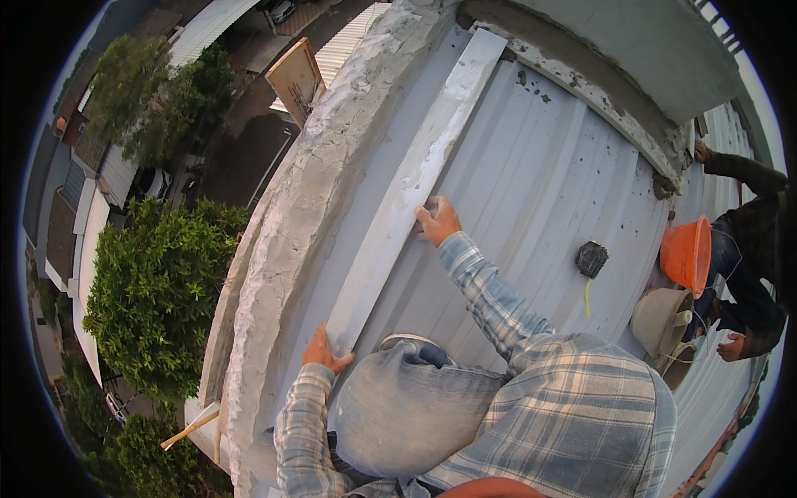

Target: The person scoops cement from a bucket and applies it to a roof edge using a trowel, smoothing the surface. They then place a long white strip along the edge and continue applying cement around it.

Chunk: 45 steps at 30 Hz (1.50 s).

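Observation:
A long grey metal straightedge [415, 174] lies along the rough plastered parapet [307, 207], on the corrugated metal roof [531, 191]. My left hand [324, 353] grips its near end. My right hand [436, 222] holds its right edge around the middle. Both arms wear plaid sleeves. My bent knee in dusty jeans [407, 407] sits just below the near end.
A black tape measure with yellow tape [591, 259] lies on the roof to the right. Another person in an orange helmet [687, 253] crouches at far right beside a dirty bucket [660, 319]. Beyond the parapet is a drop to trees [154, 290] and a street.

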Motion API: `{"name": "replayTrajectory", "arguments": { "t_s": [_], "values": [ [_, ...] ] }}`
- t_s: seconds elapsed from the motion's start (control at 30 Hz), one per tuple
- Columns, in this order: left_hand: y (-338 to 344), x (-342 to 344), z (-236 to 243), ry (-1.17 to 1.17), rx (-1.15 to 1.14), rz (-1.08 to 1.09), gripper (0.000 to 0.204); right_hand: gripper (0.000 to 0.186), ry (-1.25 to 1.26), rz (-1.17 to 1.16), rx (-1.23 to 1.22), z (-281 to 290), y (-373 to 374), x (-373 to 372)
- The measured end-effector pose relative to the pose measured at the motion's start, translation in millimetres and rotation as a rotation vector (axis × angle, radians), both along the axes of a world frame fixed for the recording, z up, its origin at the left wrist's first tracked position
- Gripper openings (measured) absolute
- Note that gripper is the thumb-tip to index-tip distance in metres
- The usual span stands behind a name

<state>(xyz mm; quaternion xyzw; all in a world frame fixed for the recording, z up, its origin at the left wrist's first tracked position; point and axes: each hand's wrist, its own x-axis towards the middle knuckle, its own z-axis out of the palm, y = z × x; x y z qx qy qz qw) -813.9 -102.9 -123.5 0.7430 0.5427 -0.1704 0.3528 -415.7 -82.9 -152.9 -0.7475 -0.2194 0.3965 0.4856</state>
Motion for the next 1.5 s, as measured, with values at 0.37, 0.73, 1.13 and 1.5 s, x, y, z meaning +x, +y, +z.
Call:
{"name": "replayTrajectory", "arguments": {
  "t_s": [0.37,0.73,1.13,1.5],
  "values": [
    [-4,-8,-4,0.041,-0.024,0.002,0.108,0.047,0.092,0.006,-0.046,30,-5,-12],
    [-2,-13,-18,0.092,-0.032,-0.027,0.112,0.043,-0.008,0.074,-0.017,6,-7,-4],
    [-3,0,-3,0.152,-0.013,-0.055,0.111,0.044,-0.379,0.129,-0.154,43,-9,-2],
    [-9,-6,-14,0.082,0.05,-0.056,0.117,0.046,-0.37,0.024,-0.165,46,-7,5]
  ]
}}
